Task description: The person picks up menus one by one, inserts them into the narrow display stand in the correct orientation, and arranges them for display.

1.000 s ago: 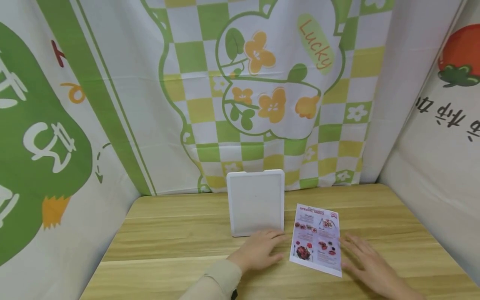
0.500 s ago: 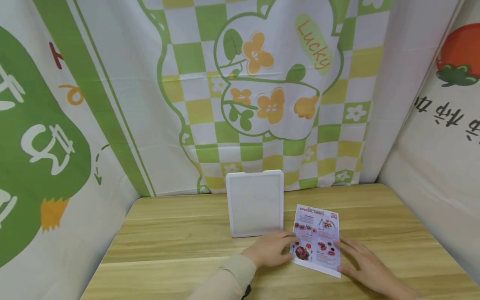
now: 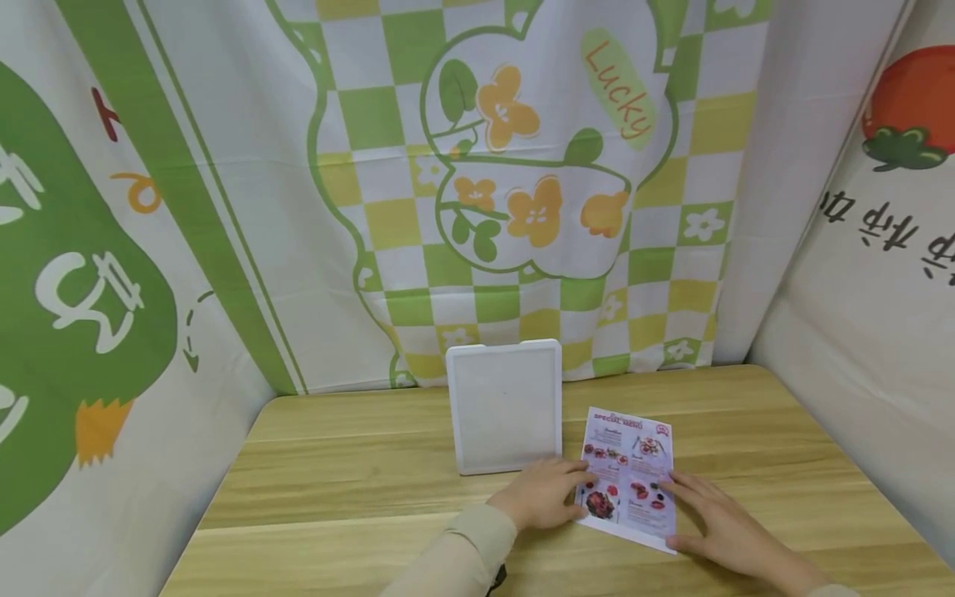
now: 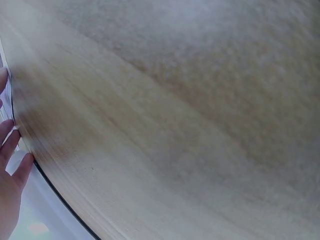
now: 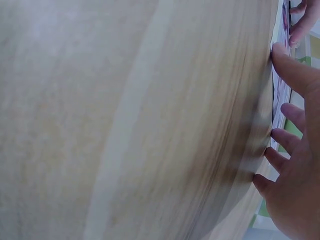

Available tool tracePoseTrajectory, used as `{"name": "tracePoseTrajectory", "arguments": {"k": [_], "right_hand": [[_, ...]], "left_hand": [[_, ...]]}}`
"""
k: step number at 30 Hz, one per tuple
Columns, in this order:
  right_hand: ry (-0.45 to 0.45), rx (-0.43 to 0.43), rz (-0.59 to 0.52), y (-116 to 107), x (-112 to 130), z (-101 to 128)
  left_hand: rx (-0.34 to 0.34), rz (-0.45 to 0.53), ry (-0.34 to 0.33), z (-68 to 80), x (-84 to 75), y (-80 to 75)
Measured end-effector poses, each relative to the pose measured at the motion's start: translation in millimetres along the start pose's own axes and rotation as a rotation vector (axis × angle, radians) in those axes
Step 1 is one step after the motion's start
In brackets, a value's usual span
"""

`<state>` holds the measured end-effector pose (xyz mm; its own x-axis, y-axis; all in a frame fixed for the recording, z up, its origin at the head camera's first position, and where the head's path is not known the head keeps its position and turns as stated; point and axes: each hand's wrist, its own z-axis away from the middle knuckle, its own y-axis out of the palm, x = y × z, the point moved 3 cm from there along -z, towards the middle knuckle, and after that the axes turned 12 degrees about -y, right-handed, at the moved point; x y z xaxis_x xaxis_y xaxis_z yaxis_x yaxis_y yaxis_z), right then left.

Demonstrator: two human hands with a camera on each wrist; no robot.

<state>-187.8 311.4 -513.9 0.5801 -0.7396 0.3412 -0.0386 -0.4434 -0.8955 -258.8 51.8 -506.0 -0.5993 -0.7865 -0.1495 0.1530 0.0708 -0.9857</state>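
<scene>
A printed menu sheet [image 3: 625, 477] with food pictures and the heading "SPECIAL MENU" lies flat on the wooden table [image 3: 336, 489], slightly turned. At its left edge is my left hand [image 3: 540, 495], fingertips touching the paper, fingers loosely extended. My right hand [image 3: 722, 524] touches the opposite edge, its thumb near the lower right corner and its fingers spread along the side. In the right wrist view, the fingertips of the right hand [image 5: 295, 185] rest along the sheet's edge and the table. The left wrist view catches only part of the left hand [image 4: 9, 195].
A white rectangular framed board [image 3: 504, 406] stands upright just behind my left hand, left of the menu. Behind the table hangs a green-and-yellow checked curtain [image 3: 418, 298]. Printed white cloths close off the left side [image 3: 216, 373] and right side [image 3: 858, 348].
My left hand has moved right, from beside the board to the menu's left edge. My right hand has come in slightly against the right edge. The menu has barely moved.
</scene>
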Motion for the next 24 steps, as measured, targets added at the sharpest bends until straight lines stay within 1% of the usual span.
{"name": "tracePoseTrajectory", "arguments": {"k": [7,12,16,20,24], "right_hand": [[0.024,0.019,0.002,1.2,-0.2,-0.3],[0.039,0.007,0.025,2.4,-0.4,-1.0],[0.067,-0.011,0.047,1.8,1.6,-2.7],[0.101,-0.050,0.058,0.1,4.5,-4.2],[0.134,-0.093,0.030,-1.2,6.3,-5.7]], "left_hand": [[-0.020,-0.016,0.003,-0.8,0.2,0.7],[-0.037,-0.027,0.004,-1.1,-0.7,1.1],[-0.043,-0.022,0.000,-2.6,-0.8,2.9],[-0.044,-0.021,-0.004,-4.2,-0.9,4.9],[-0.046,-0.021,-0.012,-4.1,-1.2,3.8]]}}
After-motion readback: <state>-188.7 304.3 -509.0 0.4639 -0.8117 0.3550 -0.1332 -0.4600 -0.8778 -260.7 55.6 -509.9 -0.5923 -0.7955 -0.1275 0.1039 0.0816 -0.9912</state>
